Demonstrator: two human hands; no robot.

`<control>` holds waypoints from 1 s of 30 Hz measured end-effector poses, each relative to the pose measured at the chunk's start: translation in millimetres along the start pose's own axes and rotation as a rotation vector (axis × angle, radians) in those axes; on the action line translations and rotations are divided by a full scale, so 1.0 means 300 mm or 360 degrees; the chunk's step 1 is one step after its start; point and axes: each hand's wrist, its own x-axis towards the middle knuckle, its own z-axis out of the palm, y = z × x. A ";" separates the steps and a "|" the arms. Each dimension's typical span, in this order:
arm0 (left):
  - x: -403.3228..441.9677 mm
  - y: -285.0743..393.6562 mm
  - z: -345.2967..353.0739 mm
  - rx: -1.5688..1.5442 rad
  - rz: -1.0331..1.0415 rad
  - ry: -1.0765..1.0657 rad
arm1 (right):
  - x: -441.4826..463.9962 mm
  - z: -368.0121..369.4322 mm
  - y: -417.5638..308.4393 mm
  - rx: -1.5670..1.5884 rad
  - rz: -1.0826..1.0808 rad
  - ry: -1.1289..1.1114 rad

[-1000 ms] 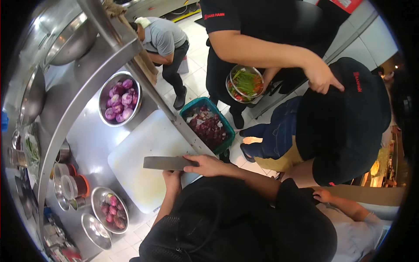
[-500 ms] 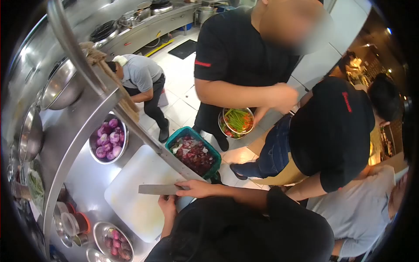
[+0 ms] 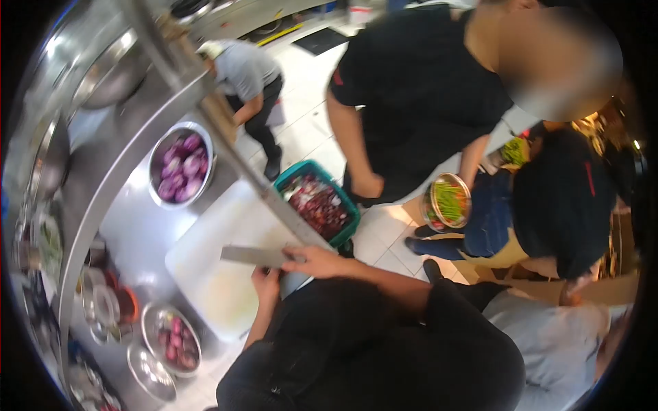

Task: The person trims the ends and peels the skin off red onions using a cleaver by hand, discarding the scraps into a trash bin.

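My right hand (image 3: 305,262) is wrapped round the handle of a broad-bladed knife (image 3: 247,255), its blade pointing left above a white cutting board (image 3: 199,257). Just under the blade, near the handle, my left hand (image 3: 266,282) has its fingers pinched together. A small dark bit shows at those fingertips, too small to name. Beyond the board stands a metal bowl of peeled red onions (image 3: 181,168). A smaller metal bowl of red onions (image 3: 177,339) sits at the near left of the board.
A teal basket of onion skins (image 3: 349,229) stands past the board. A metal shelf rail (image 3: 137,147) crosses above the counter. Lidded tubs (image 3: 106,305) sit at left. A co-worker carries a bowl of green and red vegetables (image 3: 449,202); other people stand at right and crouch at back.
The co-worker with the vegetable bowl has moved right, taking the bowl along. My view has shifted a little. My hands keep about the same hold by the knife.
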 end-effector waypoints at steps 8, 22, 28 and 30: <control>-0.003 0.035 0.034 0.0019 -0.0118 0.0057 | 0.016 -0.008 0.002 0.0055 0.0064 -0.0023; 0.052 0.178 0.150 -0.0020 -0.0098 -0.0109 | -0.026 -0.057 -0.018 0.0452 0.0050 0.0245; 0.144 0.228 0.247 -0.0352 -0.0273 -0.0270 | 0.005 -0.148 0.034 0.1119 0.0090 0.0462; 0.165 0.246 0.266 -0.0518 -0.0353 -0.0409 | 0.026 -0.206 0.063 0.1415 0.0180 0.0463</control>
